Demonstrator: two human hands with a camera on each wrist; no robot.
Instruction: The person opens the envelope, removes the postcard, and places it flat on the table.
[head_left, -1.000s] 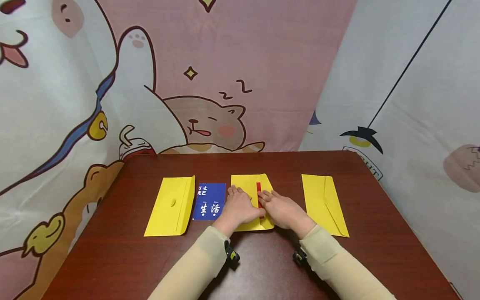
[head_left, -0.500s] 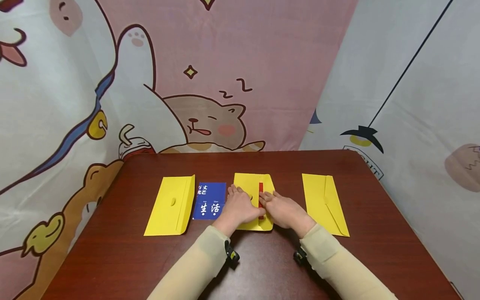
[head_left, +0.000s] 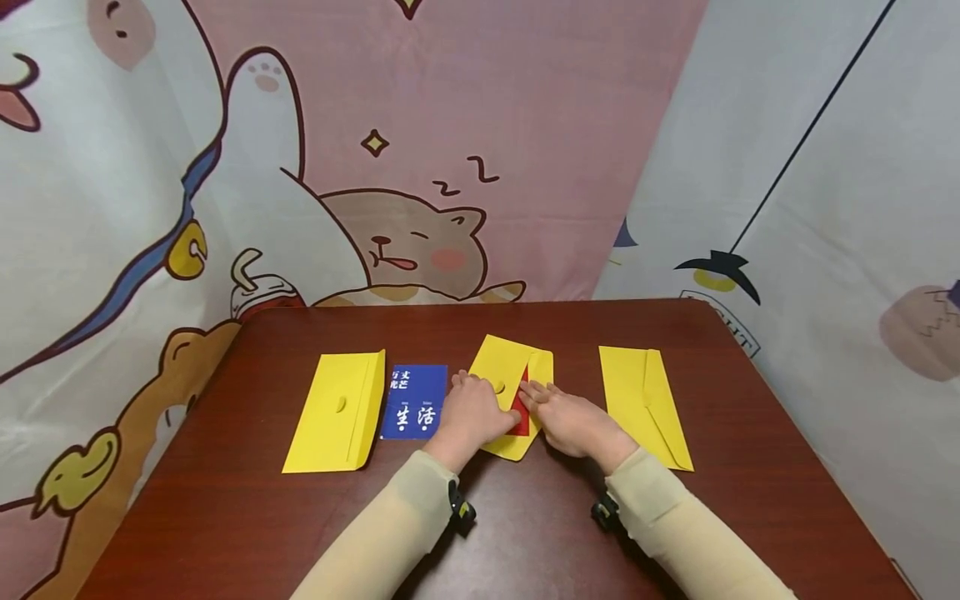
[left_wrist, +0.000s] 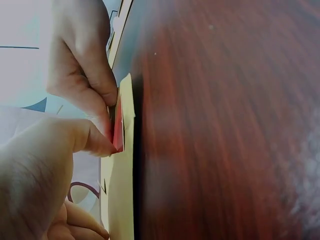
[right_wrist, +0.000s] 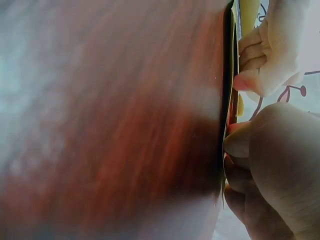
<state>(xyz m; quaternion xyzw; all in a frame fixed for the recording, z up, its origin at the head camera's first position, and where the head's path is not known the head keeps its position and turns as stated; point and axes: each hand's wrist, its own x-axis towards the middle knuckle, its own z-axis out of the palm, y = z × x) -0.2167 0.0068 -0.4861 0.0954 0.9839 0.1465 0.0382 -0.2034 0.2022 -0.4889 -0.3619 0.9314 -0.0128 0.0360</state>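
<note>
In the head view, a yellow envelope [head_left: 502, 364] lies turned askew at the middle of the table, its flap side toward my right hand. A red card [head_left: 522, 425] shows as a narrow wedge in its opening. My left hand [head_left: 471, 417] holds the envelope at its left side, thumb on the red card. My right hand [head_left: 573, 419] pinches at the opening's right edge, fingertips over the card. In the left wrist view, both hands meet at the red strip [left_wrist: 118, 127]. The right wrist view shows the right thumb bent against the envelope edge; most of the card is hidden.
A blue card [head_left: 415, 402] with white lettering lies just left of the middle envelope. Further left is another yellow envelope [head_left: 330, 417], and a third yellow envelope [head_left: 637, 387] lies at the right. All are on the brown table [head_left: 225, 517], before a cartoon-printed cloth [head_left: 525, 125].
The middle envelope has turned clockwise, and the red part has widened from a thin strip to a wedge. Both hands have stayed nearly in place. The view has shifted slightly.
</note>
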